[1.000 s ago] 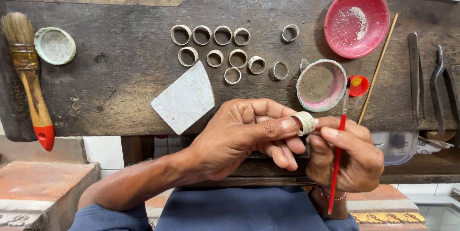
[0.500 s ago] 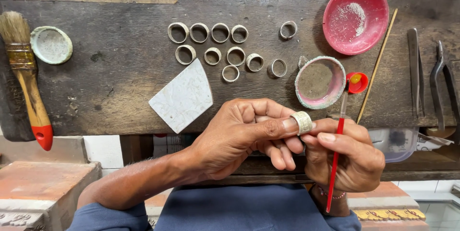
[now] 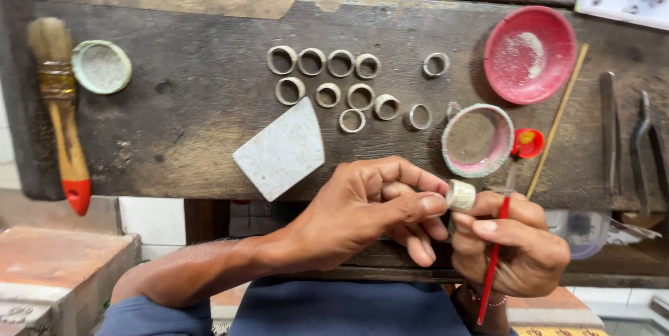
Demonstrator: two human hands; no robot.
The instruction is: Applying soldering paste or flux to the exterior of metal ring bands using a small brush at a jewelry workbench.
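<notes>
The left hand [image 3: 362, 214] holds a wide pale metal ring [image 3: 460, 195] between thumb and fingers [image 3: 411, 176], just in front of the edge of the dark worn wooden bench [image 3: 181, 120]. The right hand [image 3: 519, 249] touches the ring from the other side, and its fingers are closed around a thin red-handled brush [image 3: 496, 252]. On the bench, near the hands, lie a white stone slab [image 3: 281, 149], small pale rings [image 3: 334, 78] in rows, and a pink-rimmed round dish [image 3: 478, 141].

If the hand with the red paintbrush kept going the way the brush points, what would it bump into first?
Probably the little red cap: the right hand aims its thin red-handled brush up toward it, though depth is unclear.
</notes>
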